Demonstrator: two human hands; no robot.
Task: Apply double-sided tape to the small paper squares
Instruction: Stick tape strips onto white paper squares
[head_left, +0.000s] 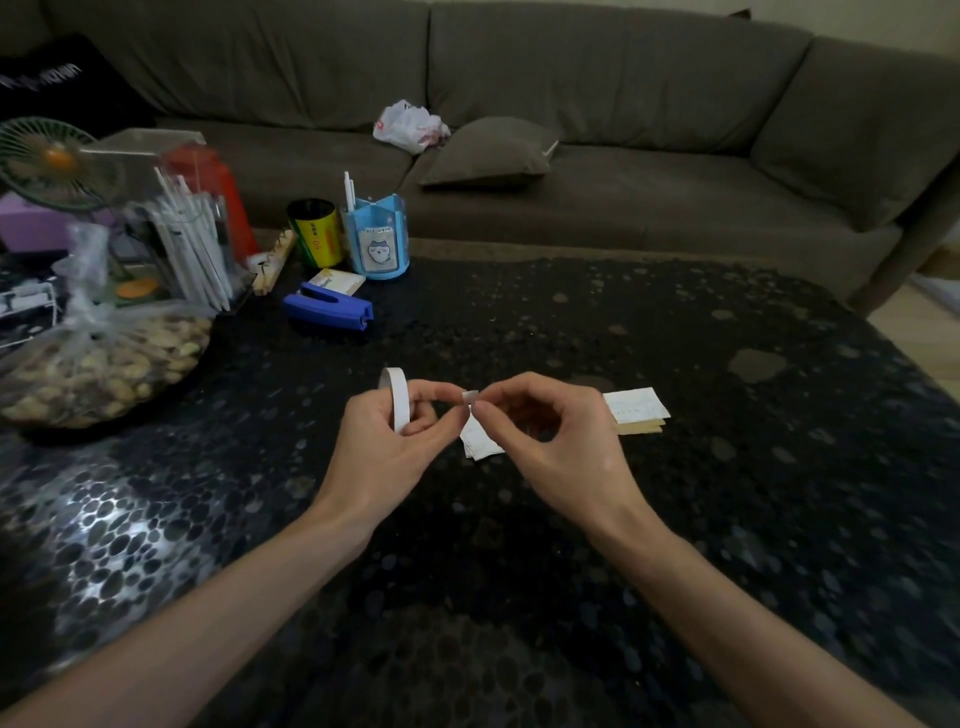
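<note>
1. The left hand (384, 441) curls its fingers through one white tape roll (399, 400) and holds it upright just above the bench (675, 519).
2. The right hand (566, 447) pinches the short free tape end (470, 397) between thumb and forefinger. The left thumb and forefinger meet it from the other side.
3. One loose paper square (480, 444) lies flat on the bench beneath the two hands, partly hidden by them.
4. One stack of paper squares (636, 410) sits just beyond the right hand. The number of sheets cannot be told.
5. The bench is glossy black with a pebble pattern that catches the light at lower left.
6. At its far left stand one blue stapler (327, 309), one blue pen holder (376, 239), one yellow-and-black can (314, 234), one bag of nuts (104, 364) and one small green fan (47, 161).
7. Behind the bench runs a grey-brown sofa (571, 104), which carries one cushion (488, 153) and one crumpled plastic bag (410, 124).
</note>
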